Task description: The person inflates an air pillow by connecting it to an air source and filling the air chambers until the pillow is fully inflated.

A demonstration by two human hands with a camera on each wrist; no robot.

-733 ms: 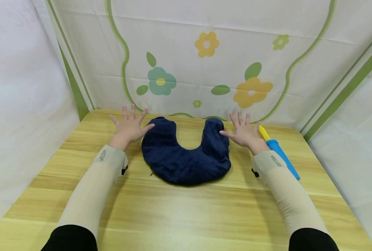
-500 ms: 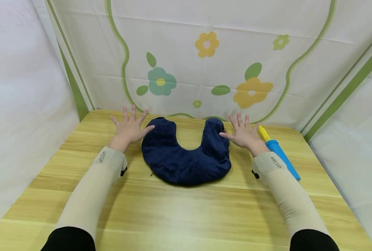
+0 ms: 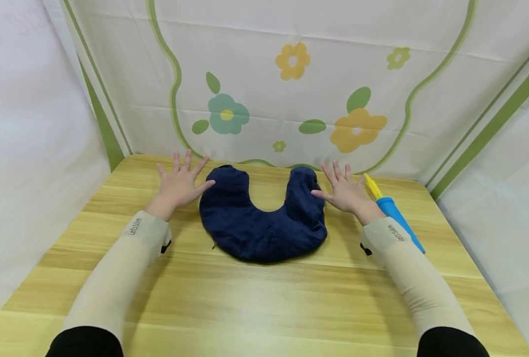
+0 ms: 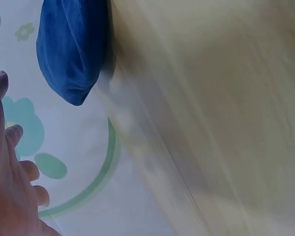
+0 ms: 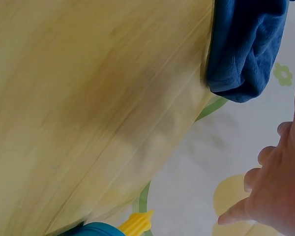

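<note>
A navy U-shaped neck pillow point(image 3: 264, 235) in soft fabric lies on the table, its opening toward the back wall. My left hand point(image 3: 178, 187) is spread beside its left arm, the thumb tip overlapping the pillow's edge in the head view. Likewise spread, my right hand point(image 3: 346, 192) is at the right arm, its thumb over the fabric in that view. Both wrist views show the hands raised above the tabletop, apart from the pillow, with nothing held: the left hand point(image 4: 12, 172) below one pillow end point(image 4: 71, 54), the right hand point(image 5: 280, 182) below the other point(image 5: 246, 54).
A blue tube with a yellow ridged top point(image 3: 398, 213) lies at the right, partly behind the right wrist. The wood-grain table point(image 3: 255, 307) meets a white flower-printed cloth point(image 3: 255, 59) at the back, with white cloth sides left and right.
The left forearm has shifted slightly left and the left thumb has drawn back a little from the pillow. The right fingers have moved slightly left. The pillow stays in place.
</note>
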